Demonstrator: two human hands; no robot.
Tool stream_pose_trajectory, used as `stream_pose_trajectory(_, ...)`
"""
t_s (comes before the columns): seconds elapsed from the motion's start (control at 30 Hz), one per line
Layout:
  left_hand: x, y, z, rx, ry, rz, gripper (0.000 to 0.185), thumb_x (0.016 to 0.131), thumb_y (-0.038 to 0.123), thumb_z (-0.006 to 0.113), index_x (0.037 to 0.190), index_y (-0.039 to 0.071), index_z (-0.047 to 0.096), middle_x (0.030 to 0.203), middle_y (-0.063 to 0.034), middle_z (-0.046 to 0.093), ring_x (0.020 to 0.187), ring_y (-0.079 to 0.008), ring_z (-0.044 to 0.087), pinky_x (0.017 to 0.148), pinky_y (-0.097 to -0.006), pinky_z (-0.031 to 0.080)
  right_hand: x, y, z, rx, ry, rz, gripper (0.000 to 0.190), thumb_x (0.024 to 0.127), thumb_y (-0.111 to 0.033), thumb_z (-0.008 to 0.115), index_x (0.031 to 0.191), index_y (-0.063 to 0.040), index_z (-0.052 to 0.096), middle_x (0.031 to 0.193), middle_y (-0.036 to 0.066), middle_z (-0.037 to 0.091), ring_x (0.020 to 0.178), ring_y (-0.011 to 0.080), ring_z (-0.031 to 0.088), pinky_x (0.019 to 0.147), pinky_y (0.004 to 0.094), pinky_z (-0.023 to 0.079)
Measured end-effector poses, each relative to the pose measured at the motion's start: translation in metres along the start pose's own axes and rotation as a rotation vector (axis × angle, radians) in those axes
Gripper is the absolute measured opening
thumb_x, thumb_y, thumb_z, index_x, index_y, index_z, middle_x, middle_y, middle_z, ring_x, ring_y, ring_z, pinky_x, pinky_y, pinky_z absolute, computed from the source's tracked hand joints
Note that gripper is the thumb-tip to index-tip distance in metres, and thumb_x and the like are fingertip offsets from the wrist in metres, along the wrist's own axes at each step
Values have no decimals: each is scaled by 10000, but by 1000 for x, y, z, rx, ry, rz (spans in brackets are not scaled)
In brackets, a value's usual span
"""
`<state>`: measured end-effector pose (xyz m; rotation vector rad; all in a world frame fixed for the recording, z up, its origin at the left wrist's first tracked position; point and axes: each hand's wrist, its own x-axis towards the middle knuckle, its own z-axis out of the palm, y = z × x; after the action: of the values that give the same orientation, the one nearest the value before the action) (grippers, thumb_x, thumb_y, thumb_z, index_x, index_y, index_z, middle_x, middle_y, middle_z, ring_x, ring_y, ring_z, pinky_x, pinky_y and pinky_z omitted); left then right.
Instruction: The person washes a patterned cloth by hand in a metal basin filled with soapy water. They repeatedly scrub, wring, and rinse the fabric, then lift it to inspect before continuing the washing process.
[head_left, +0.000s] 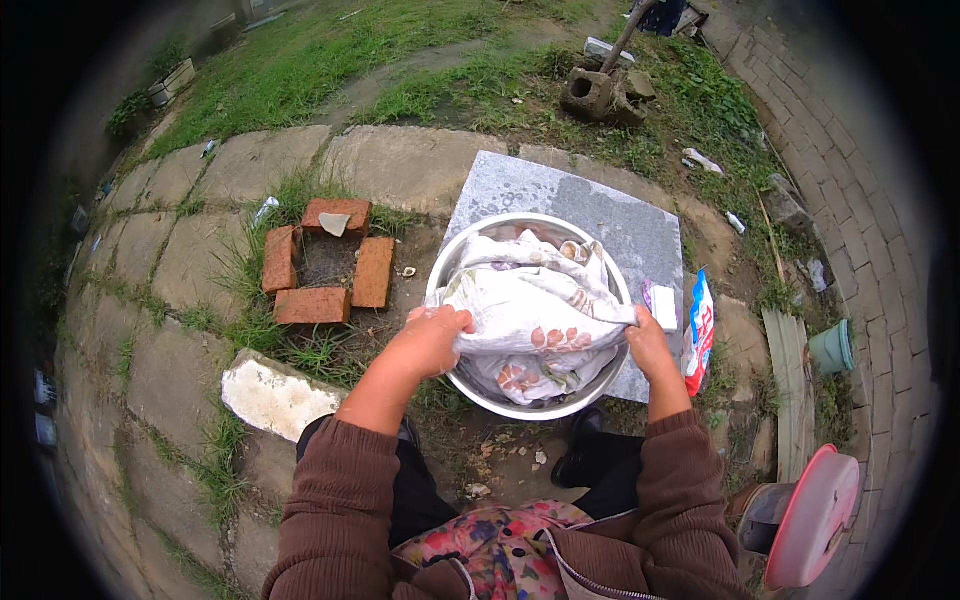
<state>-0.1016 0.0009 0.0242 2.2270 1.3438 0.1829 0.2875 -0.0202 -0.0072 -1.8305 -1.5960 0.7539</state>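
Observation:
A wide metal basin (527, 415) stands partly on a grey stone slab (622, 206) in front of me. Wet white cloth with a leaf print (517, 296) is heaped inside it. At the basin's left rim my left hand (439, 337) grips one edge of the cloth, and my right hand (646, 341) grips it by the right rim, so a fold stretches between them. Lower folds of cloth lie in the basin beneath. On the slab right of the basin is a white block (664, 307), perhaps soap, beside a purple wrapper. A red, white and blue plastic packet (699, 334) stands at the slab's right edge.
Several red bricks (373, 272) form a square on the left, with a stone shard on one. A pale stone block (277, 394) lies by my left knee. To the right are a green bucket (831, 347), a long ridged board (787, 397) and a pink plastic basin (814, 517).

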Motion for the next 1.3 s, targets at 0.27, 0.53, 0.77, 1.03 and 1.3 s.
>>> stream_pose_trajectory(0.27,-3,10,6,46,-125,-23,272,746,110,663,1000,157,578,1069,-99,591,1076,-309,556,1076,-432,280,-18,-79,-2,-262,-38,-295,580,795,-246,680,1307,-49,490,1347,181,495,1297,357,407,1098,472,279)
stream_pose_trajectory(0.53,-2,15,7,61,-193,-49,161,702,70,649,848,139,656,927,-71,666,1012,-282,604,1080,-453,283,-25,-85,18,-641,-188,-208,720,742,-348,772,1335,-56,487,1230,169,557,1219,329,472,1115,536,209)
stream_pose_trajectory(0.77,-6,26,16,120,-221,81,142,717,67,600,811,145,671,869,-46,681,955,-264,626,1026,-474,339,-22,-85,29,-590,-305,-230,510,745,-150,691,1234,-75,568,1157,143,589,1152,334,511,1089,535,252)
stream_pose_trajectory(1.03,-17,53,32,64,-59,290,149,688,22,596,786,96,680,803,-131,670,817,-347,659,740,-458,513,-31,-120,42,-365,-87,-510,572,762,-168,667,1291,-32,495,1308,181,489,1214,357,459,1080,487,278)
stream_pose_trajectory(1.3,-22,73,39,64,-140,385,171,706,27,593,835,98,681,820,-143,673,819,-351,663,723,-455,523,11,-173,93,-787,-298,-325,666,793,-398,721,1291,-13,504,1238,213,558,1147,359,526,966,480,388)
